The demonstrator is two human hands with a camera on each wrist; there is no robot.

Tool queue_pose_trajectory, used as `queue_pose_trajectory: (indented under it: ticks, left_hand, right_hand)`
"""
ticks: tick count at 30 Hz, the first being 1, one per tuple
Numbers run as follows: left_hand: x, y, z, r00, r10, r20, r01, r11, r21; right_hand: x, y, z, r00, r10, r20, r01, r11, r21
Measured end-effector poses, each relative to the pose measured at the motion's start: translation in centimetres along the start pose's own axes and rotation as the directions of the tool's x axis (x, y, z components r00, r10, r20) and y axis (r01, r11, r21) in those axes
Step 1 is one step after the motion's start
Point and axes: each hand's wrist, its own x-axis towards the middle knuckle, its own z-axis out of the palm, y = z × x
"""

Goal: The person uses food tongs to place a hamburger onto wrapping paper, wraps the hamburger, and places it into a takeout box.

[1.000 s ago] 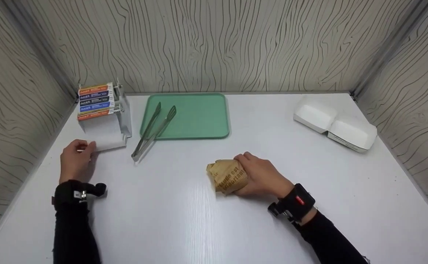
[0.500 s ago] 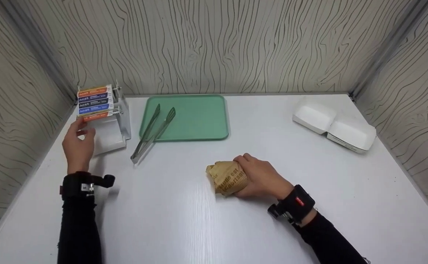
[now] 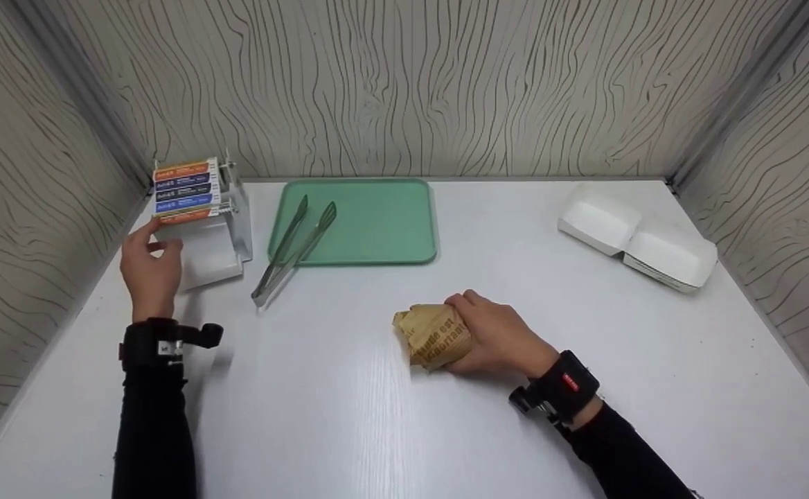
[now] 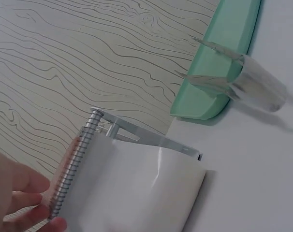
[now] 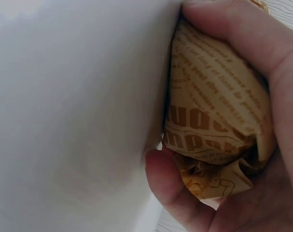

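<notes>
On the left of the head view, my left hand reaches up to a white rack holding a row of coloured printed boxes. Its index fingertip touches the left end of the front orange box, while the thumb stands apart from it. The left wrist view shows those fingers at the box's end beside a coiled spring. My right hand grips a brown paper-wrapped food parcel low over the table, thumb and fingers around it. The parcel's contents are hidden by the wrapping.
A green tray lies at the back centre, with metal tongs leaning over its left front edge. An unfolded white carton stands at the back right. Patterned walls close off the back and both sides.
My left hand has moved up from the rack's bottom lip to the front orange box, and its thumb and finger have parted. The right hand and wrapped parcel stay put.
</notes>
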Motion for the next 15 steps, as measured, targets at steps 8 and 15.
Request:
queue_pose_trajectory:
  ticks: [8,15]
  left_hand:
    - [-0.5,0.7,0.1,0.999,0.043,0.022,-0.041,0.997,-0.071]
    - [-1.1,1.7,0.6,0.980,0.197,0.018,-0.195,0.975,-0.103]
  right_hand:
    - [-0.1,-0.1,-0.1,0.999,-0.029,-0.022,0.029,0.999,-0.026]
    - [-0.3,-0.2,-0.2,1.000,-0.016,-0.019,0.016,1.000,-0.018]
